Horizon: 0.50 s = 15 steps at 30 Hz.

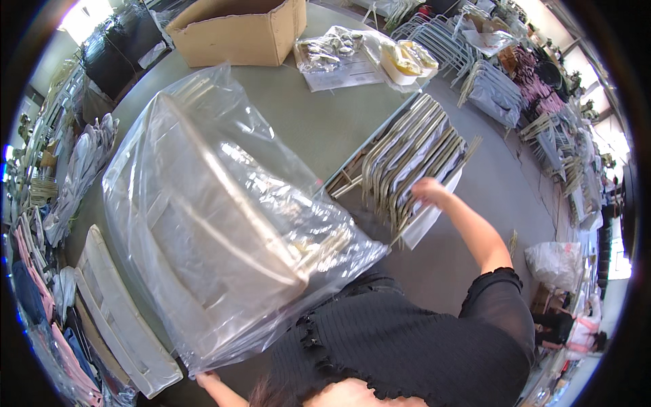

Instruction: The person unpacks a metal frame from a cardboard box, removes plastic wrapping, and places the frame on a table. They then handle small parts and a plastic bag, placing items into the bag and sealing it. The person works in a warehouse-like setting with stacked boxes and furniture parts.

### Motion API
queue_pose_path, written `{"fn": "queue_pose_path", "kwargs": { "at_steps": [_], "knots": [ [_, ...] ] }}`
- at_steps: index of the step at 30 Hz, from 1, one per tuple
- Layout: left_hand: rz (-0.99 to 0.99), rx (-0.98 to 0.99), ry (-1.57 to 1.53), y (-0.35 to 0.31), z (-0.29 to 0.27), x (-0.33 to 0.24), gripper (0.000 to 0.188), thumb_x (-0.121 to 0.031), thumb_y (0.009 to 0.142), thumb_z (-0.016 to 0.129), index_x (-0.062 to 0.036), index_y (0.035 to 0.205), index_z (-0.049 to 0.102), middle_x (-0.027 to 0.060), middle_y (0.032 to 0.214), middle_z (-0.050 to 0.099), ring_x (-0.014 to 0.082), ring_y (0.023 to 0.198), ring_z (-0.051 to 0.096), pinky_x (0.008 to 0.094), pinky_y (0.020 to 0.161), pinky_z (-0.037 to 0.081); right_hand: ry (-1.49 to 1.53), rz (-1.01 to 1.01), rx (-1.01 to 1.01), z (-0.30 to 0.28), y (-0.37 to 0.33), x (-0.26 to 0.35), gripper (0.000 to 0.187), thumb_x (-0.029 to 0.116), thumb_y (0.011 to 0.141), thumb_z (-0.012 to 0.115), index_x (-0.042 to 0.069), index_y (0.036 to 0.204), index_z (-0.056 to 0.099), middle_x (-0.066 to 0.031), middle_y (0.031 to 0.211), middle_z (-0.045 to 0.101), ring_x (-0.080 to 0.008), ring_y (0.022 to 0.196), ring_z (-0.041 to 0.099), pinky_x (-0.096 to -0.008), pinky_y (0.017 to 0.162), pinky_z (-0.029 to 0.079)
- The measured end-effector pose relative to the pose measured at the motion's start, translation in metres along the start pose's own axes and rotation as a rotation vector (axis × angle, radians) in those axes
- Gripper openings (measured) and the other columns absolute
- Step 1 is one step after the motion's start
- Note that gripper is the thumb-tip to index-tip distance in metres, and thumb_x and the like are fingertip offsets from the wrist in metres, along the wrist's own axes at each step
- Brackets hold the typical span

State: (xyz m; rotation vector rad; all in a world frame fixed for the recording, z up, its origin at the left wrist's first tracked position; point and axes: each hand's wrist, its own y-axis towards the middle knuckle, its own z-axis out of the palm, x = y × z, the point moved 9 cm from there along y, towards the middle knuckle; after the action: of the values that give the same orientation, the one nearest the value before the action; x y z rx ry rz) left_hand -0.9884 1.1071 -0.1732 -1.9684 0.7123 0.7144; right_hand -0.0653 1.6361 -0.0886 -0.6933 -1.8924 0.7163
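Observation:
A large clear plastic bag [261,146] lies across the table, wrapped around a pale beige fabric piece [203,224] with a curved, piped edge. At the bag's lower corner, my left hand [207,380] is closed on the plastic, its fingers partly out of sight. My right arm reaches out to a row of bent metal tube frames [413,152] standing beside the table. There my right hand [430,192] is closed, fingers curled at the nearest frame. White sheets hang between the frames, and a white panel [434,214] shows below my right hand.
An open cardboard box [237,30] stands at the table's far edge. Right of it lie bagged small parts [332,51] and a white tub [407,64] with yellow contents. A long beige panel [125,312] leans at left. More frames [491,91] stack at far right; a person [583,332] is behind.

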Motion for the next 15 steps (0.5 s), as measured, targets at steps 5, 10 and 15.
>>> {"fn": "queue_pose_path", "kwargs": {
  "at_steps": [5,10,15],
  "knots": [
    [0.274,-0.416,0.349,-0.129,-0.04,-0.012,0.033,-0.032,0.079,0.064,-0.0071,0.1,0.065,0.0061,0.092,0.066,0.0193,0.074,0.062,0.0311,0.061,0.05,-0.628,-0.49,-0.829,-0.147,0.114,0.231,0.068,0.045,0.074,0.069,0.005,0.125,0.049,-0.0177,0.121,0.056,-0.0312,0.115,0.051,-0.04,0.097,0.038],
    [0.65,-0.294,0.301,-0.282,-0.005,-0.072,0.035,-0.026,0.081,0.062,-0.0047,0.109,0.062,0.007,0.097,0.064,0.0179,0.081,0.061,0.0312,0.068,0.049,-0.844,-0.727,-1.221,-0.171,0.172,0.338,0.075,0.046,0.073,0.069,0.008,0.131,0.042,-0.0144,0.125,0.053,-0.0293,0.12,0.046,-0.0454,0.099,0.033],
    [1.021,0.207,0.239,-0.516,0.119,-0.1,0.031,-0.014,0.087,0.056,-0.0027,0.116,0.054,0.0009,0.098,0.055,0.0081,0.081,0.049,0.0247,0.069,0.042,-0.849,-1.11,-0.908,-0.131,0.171,0.364,0.028,0.019,0.075,0.063,0.006,0.1,0.057,-0.011,0.088,0.064,-0.0285,0.089,0.06,-0.041,0.081,0.044]
  ]
}}
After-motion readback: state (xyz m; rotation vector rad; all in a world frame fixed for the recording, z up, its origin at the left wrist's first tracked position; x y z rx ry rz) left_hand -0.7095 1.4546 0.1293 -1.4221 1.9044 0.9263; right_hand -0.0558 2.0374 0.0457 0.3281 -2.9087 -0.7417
